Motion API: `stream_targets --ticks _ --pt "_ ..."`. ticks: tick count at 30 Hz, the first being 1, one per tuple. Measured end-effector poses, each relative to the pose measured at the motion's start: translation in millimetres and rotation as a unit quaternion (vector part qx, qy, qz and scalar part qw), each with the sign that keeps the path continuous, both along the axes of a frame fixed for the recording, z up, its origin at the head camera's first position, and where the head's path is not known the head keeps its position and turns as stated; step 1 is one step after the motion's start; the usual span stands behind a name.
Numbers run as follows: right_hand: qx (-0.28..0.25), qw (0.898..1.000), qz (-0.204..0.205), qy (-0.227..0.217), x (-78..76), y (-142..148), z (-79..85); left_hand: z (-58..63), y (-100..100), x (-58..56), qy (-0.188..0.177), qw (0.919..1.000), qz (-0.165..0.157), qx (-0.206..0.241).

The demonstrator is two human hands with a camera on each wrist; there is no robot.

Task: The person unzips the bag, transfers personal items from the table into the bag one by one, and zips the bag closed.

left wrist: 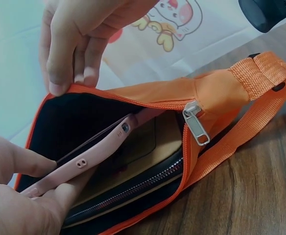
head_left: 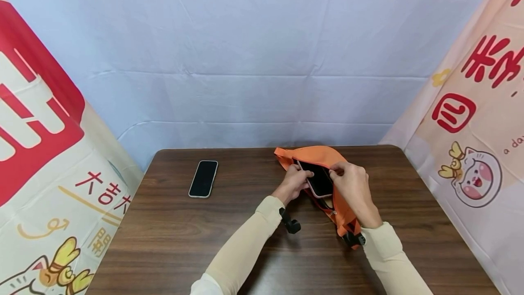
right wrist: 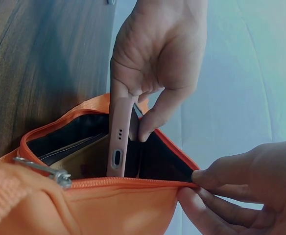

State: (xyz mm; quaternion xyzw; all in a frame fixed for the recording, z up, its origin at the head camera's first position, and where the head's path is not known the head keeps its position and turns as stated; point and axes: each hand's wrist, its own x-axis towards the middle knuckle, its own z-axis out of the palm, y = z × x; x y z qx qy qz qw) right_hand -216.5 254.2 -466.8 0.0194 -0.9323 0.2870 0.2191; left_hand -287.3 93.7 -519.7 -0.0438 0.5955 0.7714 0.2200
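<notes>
An orange zippered waist bag lies on the table with its mouth spread wide. My left hand pinches a smartphone in a pink case, which sits partly inside the bag's mouth. In the left wrist view the thumb is on one face of the phone and the fingers are behind it. My right hand pinches the bag's edge and holds it up, as the right wrist view shows at the fingertips. Inside the bag lies a tan item with a dark zipper, partly covered by the phone.
A second phone with a dark screen and pale case lies on the left of the wooden table. The bag's black buckle is near my right wrist. A pale cloth hangs behind, with printed banners at both sides.
</notes>
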Motion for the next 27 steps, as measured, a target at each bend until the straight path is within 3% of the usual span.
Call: stream_targets --ticks 27 --pt "0.006 1.000 0.000 0.010 1.2 1 -2.0 -0.9 14 -2.8 -0.017 0.9993 0.017 0.028"
